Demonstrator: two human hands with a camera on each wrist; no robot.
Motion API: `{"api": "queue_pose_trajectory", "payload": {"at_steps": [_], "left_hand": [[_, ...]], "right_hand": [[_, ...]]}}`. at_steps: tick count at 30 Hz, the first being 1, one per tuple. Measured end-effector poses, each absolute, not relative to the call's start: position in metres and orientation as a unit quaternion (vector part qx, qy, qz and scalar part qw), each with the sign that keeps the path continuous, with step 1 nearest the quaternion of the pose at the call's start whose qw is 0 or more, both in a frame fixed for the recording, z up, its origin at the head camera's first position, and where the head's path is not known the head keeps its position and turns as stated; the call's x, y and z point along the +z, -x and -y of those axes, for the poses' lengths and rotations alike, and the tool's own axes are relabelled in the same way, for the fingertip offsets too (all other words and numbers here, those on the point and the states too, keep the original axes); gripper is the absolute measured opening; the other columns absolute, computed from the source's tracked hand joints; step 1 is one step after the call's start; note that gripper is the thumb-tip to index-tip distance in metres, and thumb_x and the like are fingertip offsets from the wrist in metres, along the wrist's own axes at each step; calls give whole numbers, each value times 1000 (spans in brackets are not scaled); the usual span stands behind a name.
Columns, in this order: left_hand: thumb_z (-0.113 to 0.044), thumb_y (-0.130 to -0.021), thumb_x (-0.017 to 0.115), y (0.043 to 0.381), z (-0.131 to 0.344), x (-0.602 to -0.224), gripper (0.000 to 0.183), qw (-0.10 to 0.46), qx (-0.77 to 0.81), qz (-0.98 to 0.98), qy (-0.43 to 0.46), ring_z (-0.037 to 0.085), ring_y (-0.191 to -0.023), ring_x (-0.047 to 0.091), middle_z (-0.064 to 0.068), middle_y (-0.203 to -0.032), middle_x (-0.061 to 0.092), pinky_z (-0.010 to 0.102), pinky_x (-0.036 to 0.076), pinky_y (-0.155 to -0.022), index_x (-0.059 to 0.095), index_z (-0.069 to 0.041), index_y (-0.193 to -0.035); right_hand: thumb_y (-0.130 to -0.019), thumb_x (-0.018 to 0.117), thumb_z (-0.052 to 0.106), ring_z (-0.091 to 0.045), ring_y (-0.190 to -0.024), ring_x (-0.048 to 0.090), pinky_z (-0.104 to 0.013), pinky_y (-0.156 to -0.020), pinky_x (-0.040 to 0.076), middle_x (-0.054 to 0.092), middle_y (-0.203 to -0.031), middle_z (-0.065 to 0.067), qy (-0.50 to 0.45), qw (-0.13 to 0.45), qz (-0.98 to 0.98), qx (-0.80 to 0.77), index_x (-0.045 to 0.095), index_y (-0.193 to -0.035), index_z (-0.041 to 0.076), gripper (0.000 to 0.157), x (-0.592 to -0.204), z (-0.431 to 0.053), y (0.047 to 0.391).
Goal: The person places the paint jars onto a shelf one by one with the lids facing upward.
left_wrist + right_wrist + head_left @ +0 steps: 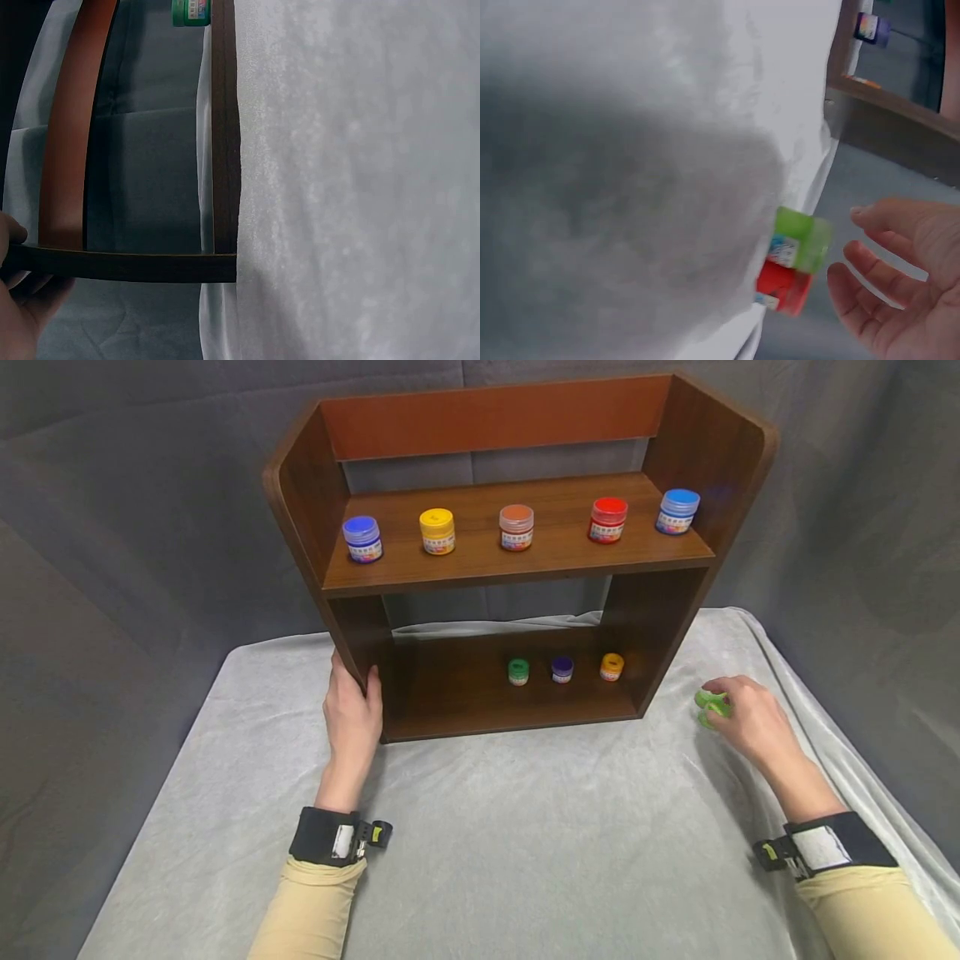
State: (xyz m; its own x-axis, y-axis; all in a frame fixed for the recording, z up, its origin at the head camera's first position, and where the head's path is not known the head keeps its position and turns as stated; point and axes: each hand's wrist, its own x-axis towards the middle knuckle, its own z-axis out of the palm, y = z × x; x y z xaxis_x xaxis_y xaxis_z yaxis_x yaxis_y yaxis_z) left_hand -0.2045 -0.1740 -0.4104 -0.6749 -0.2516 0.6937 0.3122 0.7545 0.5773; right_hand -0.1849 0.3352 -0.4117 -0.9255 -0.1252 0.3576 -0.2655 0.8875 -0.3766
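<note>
My left hand (pixel 354 714) grips the left side panel of a brown wooden shelf (pixel 480 578); in the left wrist view its fingers and thumb lie on either side of the panel's edge. On the right, my right hand (pixel 753 718) hovers over a light green paint jar (pixel 799 240), fingers loosely bent. The right wrist view shows a gap between those fingers and the jar. A red paint jar (pixel 784 287) stands beside the green one; in the head view I cannot make it out by the hand.
The upper board bears several paint jars, from a blue jar (pixel 363 540) to a light blue jar (pixel 678 512). Below stand a green jar (pixel 518 672), a purple jar (pixel 562 670) and an orange-yellow jar (pixel 612 667). A pale cloth (pixel 555 843) covers the table.
</note>
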Motion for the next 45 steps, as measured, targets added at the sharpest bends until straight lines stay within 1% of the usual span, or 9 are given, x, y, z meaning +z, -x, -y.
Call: {"api": "queue_pose_trajectory", "payload": {"at_steps": [4,8,12,18,24,28,33,40,45], "left_hand": [[-17,-96,56,205,174,-410,51,402,-347,847,16,47,-108,61,31,-119,61,60,47,-85,41,5,-140],[-17,-96,56,205,175,-411,51,401,-350,846,16,47,-109,61,31,-119,61,60,47,-86,41,5,-140],[-16,-96,57,206,175,-412,51,404,-352,844,15,47,-109,61,30,-119,62,61,46,-86,42,5,-139],[-16,-96,57,206,174,-412,50,407,-353,842,13,47,-109,61,30,-119,62,61,46,-86,43,4,-139],[-16,-96,57,205,174,-412,52,405,-353,843,16,47,-109,61,30,-120,61,61,47,-86,41,4,-140],[-16,-96,58,206,174,-412,51,406,-354,843,15,47,-109,61,30,-120,62,61,47,-85,42,4,-140],[-16,-95,58,205,174,-412,52,404,-353,844,11,47,-110,61,31,-121,62,61,46,-86,42,5,-140],[-16,-96,57,205,174,-412,52,403,-353,844,14,47,-111,60,30,-123,61,60,46,-87,41,4,-141],[-16,-96,56,205,174,-412,53,402,-355,844,17,47,-111,60,30,-124,61,61,47,-86,40,4,-142]], "right_hand": [[-71,71,-3,-48,-90,60,-60,-76,43,64,-99,-32,-120,184,954,205,68,-103,-6,32,-422,-344,186],[-65,71,-11,-49,-89,60,-60,-77,44,64,-96,-32,-149,197,948,200,70,-96,-5,31,-428,-348,189],[-62,65,-19,-49,-87,60,-60,-78,45,64,-93,-31,-173,211,943,192,71,-92,-5,34,-432,-350,191],[-61,57,-23,-49,-84,59,-60,-78,45,63,-91,-31,-213,229,936,162,71,-91,-7,36,-436,-352,191],[-60,60,-23,-50,-87,57,-61,-81,44,63,-94,-31,-224,224,937,147,69,-91,-10,35,-434,-351,190],[-58,62,-23,-48,-83,59,-60,-77,46,63,-91,-31,-237,213,938,140,67,-89,-11,34,-432,-351,192],[-60,62,-22,-46,-79,62,-58,-74,48,65,-85,-29,-238,195,941,143,65,-90,-13,32,-431,-352,193],[-63,72,-17,-42,-77,63,-57,-70,49,64,-85,-26,-239,183,941,155,67,-97,-7,36,-433,-353,190],[-64,75,-14,-46,-82,64,-58,-74,50,64,-88,-27,-245,186,938,162,66,-97,-8,34,-435,-353,189]]}}
